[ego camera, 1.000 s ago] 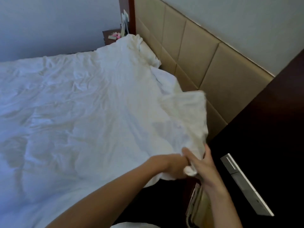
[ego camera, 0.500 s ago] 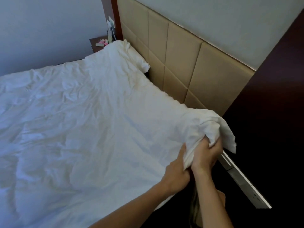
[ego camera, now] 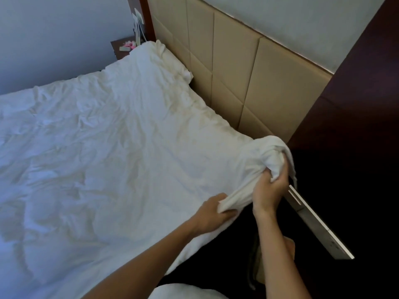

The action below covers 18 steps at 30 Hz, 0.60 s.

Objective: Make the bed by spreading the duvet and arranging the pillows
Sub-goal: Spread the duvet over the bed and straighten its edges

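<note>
A wrinkled white duvet [ego camera: 112, 160] covers the whole bed up to the headboard. Its near corner [ego camera: 265, 154] is bunched up at the bed's right edge. My right hand [ego camera: 269, 188] grips that bunched corner from below. My left hand [ego camera: 213, 212] pinches the duvet's edge just to the left of it, thumb on top. A pillow's end [ego camera: 172, 61] shows from under the duvet at the far corner by the headboard. Another white soft thing [ego camera: 183, 291] pokes in at the bottom edge; what it is I cannot tell.
A tan padded headboard [ego camera: 235, 65] runs along the bed's right side. A dark wood panel [ego camera: 356, 100] and a dark nightstand with a white switch plate [ego camera: 319, 225] stand close on the right. A far nightstand [ego camera: 123, 47] holds small pink and white items.
The raised duvet corner has come down toward the bed's edge by the headboard. My hands have drawn apart along the edge, the left one sliding leftward.
</note>
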Available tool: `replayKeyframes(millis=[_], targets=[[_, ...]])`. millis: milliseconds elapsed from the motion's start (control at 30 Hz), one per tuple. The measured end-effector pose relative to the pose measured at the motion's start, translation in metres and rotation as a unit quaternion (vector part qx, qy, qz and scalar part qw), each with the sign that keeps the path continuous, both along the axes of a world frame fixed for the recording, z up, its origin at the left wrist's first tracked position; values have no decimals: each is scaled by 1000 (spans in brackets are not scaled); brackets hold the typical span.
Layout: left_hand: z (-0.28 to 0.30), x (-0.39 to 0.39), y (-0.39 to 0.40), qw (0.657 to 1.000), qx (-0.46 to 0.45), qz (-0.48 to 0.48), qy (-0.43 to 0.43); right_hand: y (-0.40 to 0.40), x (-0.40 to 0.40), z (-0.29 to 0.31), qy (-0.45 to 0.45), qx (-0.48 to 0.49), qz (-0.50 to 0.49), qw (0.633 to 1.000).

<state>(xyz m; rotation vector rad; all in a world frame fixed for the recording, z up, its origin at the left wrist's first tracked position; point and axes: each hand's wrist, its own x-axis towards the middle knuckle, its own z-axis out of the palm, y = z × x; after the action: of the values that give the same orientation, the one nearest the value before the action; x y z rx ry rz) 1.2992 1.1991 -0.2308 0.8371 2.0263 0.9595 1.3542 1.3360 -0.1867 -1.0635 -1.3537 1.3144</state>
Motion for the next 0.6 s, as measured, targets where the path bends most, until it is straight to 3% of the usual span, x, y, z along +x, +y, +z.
replayKeyframes(millis=[367,467,600], targets=[[-36,-83,-71,974,-168,89,119,-15,-74,18,41,-32,49,997],[-31,-122,-84,949,-215,126,192,-18,-96,17,49,-96,47,993],[-6,-182,-95,934,-167,165,270,-12,-130,26,122,-252,13,960]])
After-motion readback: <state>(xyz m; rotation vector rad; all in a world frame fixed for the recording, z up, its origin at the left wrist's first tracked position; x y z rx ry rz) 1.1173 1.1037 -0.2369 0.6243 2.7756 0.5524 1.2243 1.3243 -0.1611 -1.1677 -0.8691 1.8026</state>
